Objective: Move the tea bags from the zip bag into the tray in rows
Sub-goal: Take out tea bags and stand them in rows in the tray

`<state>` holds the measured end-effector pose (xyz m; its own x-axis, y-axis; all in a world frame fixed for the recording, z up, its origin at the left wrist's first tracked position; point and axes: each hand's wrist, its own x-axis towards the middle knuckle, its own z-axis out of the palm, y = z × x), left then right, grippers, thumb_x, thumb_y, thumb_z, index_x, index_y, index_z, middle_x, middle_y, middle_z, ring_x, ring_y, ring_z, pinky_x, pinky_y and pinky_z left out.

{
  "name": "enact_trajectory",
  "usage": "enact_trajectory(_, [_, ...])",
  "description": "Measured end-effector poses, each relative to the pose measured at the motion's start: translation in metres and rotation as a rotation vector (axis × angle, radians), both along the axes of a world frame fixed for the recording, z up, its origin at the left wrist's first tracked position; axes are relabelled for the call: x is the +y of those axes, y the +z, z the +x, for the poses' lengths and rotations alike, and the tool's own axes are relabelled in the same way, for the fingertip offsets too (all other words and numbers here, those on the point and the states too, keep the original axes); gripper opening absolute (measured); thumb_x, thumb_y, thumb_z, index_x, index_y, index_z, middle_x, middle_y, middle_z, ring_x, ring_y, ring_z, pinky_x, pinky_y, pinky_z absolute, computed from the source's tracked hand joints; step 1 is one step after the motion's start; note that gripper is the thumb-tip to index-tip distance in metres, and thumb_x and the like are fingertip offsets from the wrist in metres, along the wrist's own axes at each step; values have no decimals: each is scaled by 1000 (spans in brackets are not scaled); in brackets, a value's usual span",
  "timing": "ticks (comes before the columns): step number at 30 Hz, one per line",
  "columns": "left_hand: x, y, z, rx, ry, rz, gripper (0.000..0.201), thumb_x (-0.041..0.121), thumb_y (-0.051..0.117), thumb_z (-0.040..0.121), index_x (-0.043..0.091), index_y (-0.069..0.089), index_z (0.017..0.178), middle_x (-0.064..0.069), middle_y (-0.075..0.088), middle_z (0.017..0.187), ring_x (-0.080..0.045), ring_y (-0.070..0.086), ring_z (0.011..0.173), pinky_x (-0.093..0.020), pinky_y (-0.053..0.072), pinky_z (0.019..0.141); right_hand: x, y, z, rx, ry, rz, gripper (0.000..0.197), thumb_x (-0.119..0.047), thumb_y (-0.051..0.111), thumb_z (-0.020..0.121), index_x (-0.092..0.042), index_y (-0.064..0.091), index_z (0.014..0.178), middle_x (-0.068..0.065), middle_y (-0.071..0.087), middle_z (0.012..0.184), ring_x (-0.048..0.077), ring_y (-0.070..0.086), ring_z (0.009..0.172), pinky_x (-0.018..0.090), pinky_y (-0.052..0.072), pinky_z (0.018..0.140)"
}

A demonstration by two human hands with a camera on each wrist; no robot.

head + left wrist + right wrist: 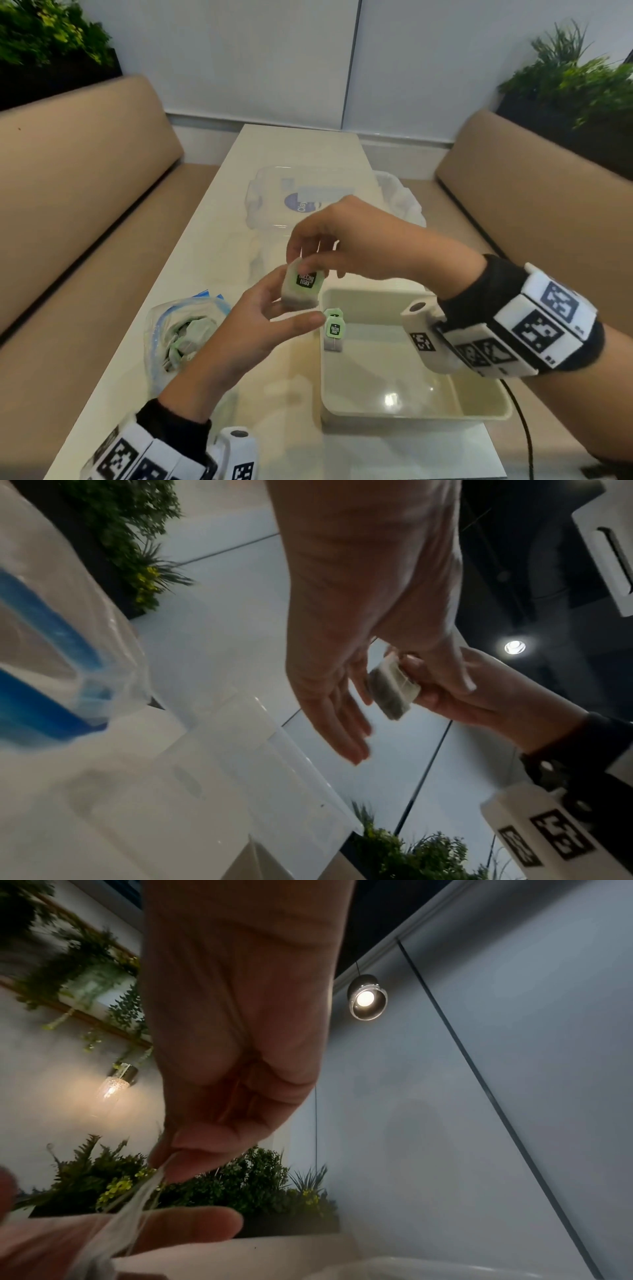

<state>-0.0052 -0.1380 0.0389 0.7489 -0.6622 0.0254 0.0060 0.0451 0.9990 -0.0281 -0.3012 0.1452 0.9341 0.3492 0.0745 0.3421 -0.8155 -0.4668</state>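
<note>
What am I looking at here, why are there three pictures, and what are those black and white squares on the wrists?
No machine here: a person wears three cameras. The big picture comes from the head; the other two look along each wrist. The patterned blocks are the wrist camera mounts. On the table lie a zip bag of tea bags, a pale tray with one tea bag standing at its far left corner, and a clear lidded container behind. The right hand pinches another tea bag from above while the left hand supports it with relaxed fingers.
</note>
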Motion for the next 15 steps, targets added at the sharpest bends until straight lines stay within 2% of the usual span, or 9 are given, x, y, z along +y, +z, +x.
enact_trajectory(2, [-5, 3, -3, 20, 54, -39, 33, 21, 86, 62, 28, 75, 93, 0, 75, 93, -16, 72, 83, -23, 56, 73, 3, 5, 0, -19, -7, -10, 11, -14, 71, 81, -17, 61, 84, -7, 67, 68, 5, 60, 54, 11, 48, 54])
enact_trajectory(4, [-9, 5, -6, 25, 98, -34, 13, 25, 77, 63, 22, 78, 75, -4, 76, 81, -18, 71, 69, -23, 56, 67, 2, 7, -2, -44, -18, -16, 19, -12, 75, 77, -17, 56, 77, -11, 64, 62, 5, 59, 54, 9, 45, 54])
enact_trajectory(5, [-9, 4, -7, 19, 99, -19, 13, 27, 72, 64, 20, 78, 74, -5, 75, 78, -18, 70, 65, -23, 56, 66, 1, 7, -3, -48, -22, -19, 20, -12, 76, 76, -17, 56, 74, -14, 61, 57, 4, 59, 53, 8, 42, 53])
enact_trajectory(7, [-8, 1, -7, 6, 72, 43, 17, 27, 71, 67, 18, 77, 80, -5, 75, 78, -18, 69, 64, -22, 55, 65, -4, 5, -4, -25, -30, -22, 18, -10, 76, 74, -16, 60, 70, -14, 59, 53, 2, 57, 52, 6, 40, 53])
enact_trajectory(9, [-5, -6, -5, -26, 33, 144, 15, 23, 74, 73, 21, 77, 87, -2, 75, 80, -17, 70, 67, -22, 54, 66, -10, 1, -7, 25, -26, -21, 12, -7, 75, 74, -13, 65, 72, -10, 64, 59, 2, 59, 55, 7, 43, 56])
enact_trajectory(11, [1, -16, -3, -93, 25, 263, 12, 19, 74, 79, 24, 76, 90, 3, 74, 79, -17, 71, 69, -23, 53, 67, -19, -6, -10, 81, -35, -22, 11, -4, 73, 76, -15, 69, 76, -12, 67, 64, -1, 61, 59, 6, 45, 61])
enact_trajectory(13, [10, -24, 1, -131, 71, 345, 10, 20, 73, 82, 25, 75, 90, 3, 73, 80, -16, 71, 68, -26, 52, 70, -29, -16, -13, 129, -61, -66, 16, -2, 70, 78, -18, 74, 80, -13, 69, 71, -7, 61, 63, 2, 42, 63])
enact_trajectory(15, [21, -28, 6, -98, 149, 352, 9, 17, 70, 83, 24, 74, 89, -1, 72, 81, -18, 71, 68, -25, 52, 68, -39, -33, -14, 194, -90, -163, 18, -3, 67, 80, -17, 76, 86, -10, 72, 81, -7, 60, 66, 1, 40, 65])
